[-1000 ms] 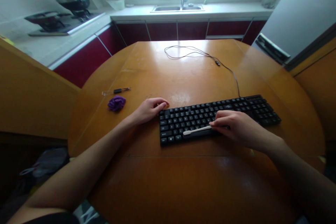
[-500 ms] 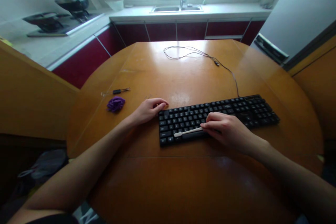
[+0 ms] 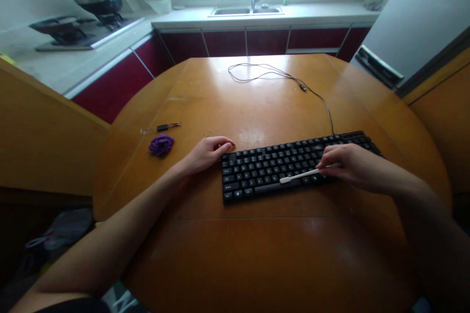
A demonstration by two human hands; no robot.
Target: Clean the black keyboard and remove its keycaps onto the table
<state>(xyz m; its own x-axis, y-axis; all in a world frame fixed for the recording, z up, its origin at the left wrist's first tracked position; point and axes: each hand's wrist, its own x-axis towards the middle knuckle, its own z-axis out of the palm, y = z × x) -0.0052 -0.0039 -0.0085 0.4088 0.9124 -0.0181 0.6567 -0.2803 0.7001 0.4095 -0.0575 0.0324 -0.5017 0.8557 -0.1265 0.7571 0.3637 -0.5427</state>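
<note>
A black keyboard (image 3: 257, 168) lies at a slight slant on the wooden table. My left hand (image 3: 211, 151) rests at its far left corner, thumb on the edge and fingers curled around behind it. In the fingertips of my right hand (image 3: 343, 164) is a slim white toothbrush (image 3: 303, 175), pinched by its handle. The brush head points left and lies over the keys just above the space bar; its bristles are too small to make out. My right hand and wrist cover part of the keyboard's right side.
A black cable (image 3: 323, 100) runs from the keyboard's back edge to a loose coil. Left of my left hand are a crumpled purple cloth (image 3: 161, 145) and a small black tool with a metal end (image 3: 168, 127). Beyond the table (image 3: 227, 249) stand a sink (image 3: 231, 11) and a stove.
My right hand has moved right along the keyboard with the toothbrush, and the brush head has left the space bar's left end. My left hand stays at the corner.
</note>
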